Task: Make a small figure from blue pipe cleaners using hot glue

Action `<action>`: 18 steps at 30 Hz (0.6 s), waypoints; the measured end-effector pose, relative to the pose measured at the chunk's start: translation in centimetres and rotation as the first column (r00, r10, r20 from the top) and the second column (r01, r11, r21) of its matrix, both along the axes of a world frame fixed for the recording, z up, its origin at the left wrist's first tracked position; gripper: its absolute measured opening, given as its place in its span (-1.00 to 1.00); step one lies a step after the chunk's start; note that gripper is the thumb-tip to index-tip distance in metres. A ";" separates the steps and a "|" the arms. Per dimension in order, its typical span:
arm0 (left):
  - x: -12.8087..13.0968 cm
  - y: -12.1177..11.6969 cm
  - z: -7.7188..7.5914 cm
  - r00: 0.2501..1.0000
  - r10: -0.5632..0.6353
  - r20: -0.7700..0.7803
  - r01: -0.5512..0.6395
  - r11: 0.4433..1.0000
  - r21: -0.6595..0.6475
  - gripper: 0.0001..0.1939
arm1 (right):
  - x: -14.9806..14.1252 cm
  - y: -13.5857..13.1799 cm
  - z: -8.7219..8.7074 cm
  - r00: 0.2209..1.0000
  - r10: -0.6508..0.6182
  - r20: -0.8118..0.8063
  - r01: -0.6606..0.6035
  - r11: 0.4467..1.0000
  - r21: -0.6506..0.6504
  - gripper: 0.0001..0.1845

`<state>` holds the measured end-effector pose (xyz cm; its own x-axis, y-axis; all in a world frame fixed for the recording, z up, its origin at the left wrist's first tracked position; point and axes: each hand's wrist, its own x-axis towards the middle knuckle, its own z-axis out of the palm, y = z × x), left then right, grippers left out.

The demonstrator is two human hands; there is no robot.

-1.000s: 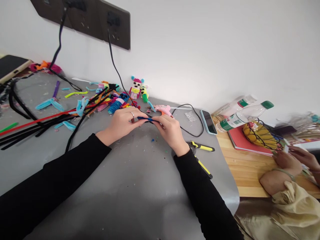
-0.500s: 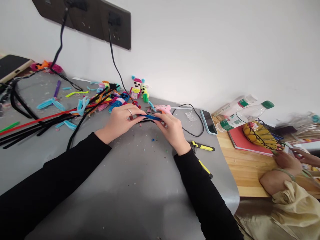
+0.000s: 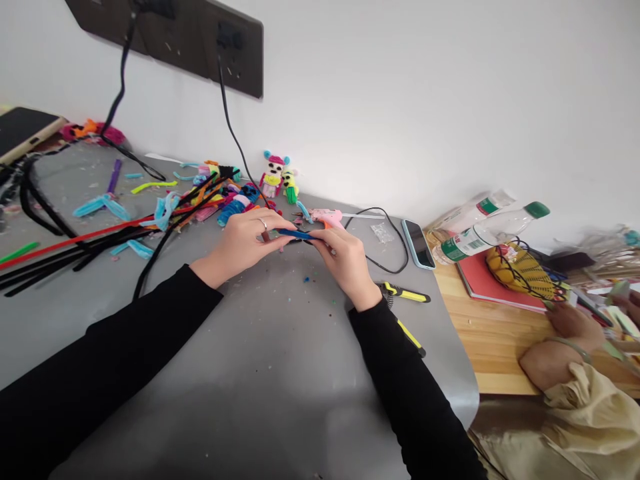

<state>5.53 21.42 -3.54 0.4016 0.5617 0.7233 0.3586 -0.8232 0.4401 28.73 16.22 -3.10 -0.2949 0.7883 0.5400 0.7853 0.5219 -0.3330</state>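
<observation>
Between my two hands, just above the grey table [image 3: 280, 373], is a short blue pipe cleaner piece [image 3: 299, 235]. My left hand [image 3: 253, 241], with a ring on one finger, pinches its left end. The right end is pinched between the thumb and fingers of my right hand [image 3: 344, 257]. Behind my hands lie a pink glue gun [image 3: 327, 217] and colourful pipe cleaner dolls, one pink and white [image 3: 273, 175] standing against the wall. Part of the blue piece is hidden by my fingers.
Black and red pipe cleaners [image 3: 100, 241] spread across the left. Yellow-and-black pliers [image 3: 407, 293] lie beside my right wrist, with a phone [image 3: 418, 244] behind. Bottles [image 3: 467, 241] and a red notebook [image 3: 493, 283] occupy the wooden table, where another person's arm [image 3: 560, 353] rests.
My hands stay nearly in place, both still pinching the blue piece, which has shifted slightly to the left. At the right, the other person's hands have moved a little.
</observation>
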 end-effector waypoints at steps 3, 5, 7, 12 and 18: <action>0.0 -0.1 0.2 0.999 -0.051 -0.016 0.051 0.999 0.005 -0.85 | -0.2 0.0 0.1 0.999 0.032 0.003 -0.032 0.999 0.000 -0.71; 0.0 -0.2 0.3 0.998 -0.063 -0.024 0.063 0.998 -0.014 -0.84 | -0.4 -0.1 0.1 0.999 0.041 -0.002 -0.041 0.999 -0.007 -0.71; 0.0 -0.2 0.3 0.998 -0.062 -0.027 0.061 0.998 -0.034 -0.83 | -0.5 -0.2 0.2 0.999 0.037 -0.007 -0.037 0.999 -0.012 -0.71; 0.0 -0.1 0.2 0.998 -0.058 -0.022 0.057 0.998 -0.025 -0.82 | -0.5 -0.2 0.3 0.999 0.048 -0.016 -0.048 0.999 -0.003 -0.72; 0.1 -0.1 0.3 0.998 -0.056 -0.028 0.055 0.998 -0.044 -0.81 | -0.5 -0.2 0.3 0.998 0.055 -0.017 -0.055 0.998 0.015 -0.72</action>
